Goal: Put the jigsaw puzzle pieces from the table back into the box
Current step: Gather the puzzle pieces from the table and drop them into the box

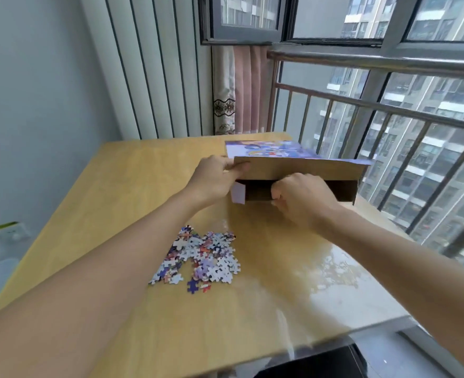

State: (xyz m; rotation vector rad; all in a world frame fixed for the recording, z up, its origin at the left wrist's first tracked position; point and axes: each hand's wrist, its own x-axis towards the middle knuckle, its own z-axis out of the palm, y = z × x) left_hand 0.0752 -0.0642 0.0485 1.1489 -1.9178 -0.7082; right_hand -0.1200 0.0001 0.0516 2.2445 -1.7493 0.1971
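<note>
While the left hand [216, 178] pinches the raised flap of the puzzle box [302, 184], the right hand's [302, 199] fingers curl at its open mouth, contents unclear; jigsaw pieces [202, 259] lie heaped on the tabletop [132, 170] below both hands.

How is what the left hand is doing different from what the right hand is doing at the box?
The left hand pinches the corner of the box's raised flap, holding it up; the right hand is curled at the box's dark opening below the flap. The left hand sits higher, at the box's left end; the right hand sits lower, near the middle. Whether the right hand holds pieces cannot be told. Both are at the box, away from the puzzle pieces on the table.
</note>
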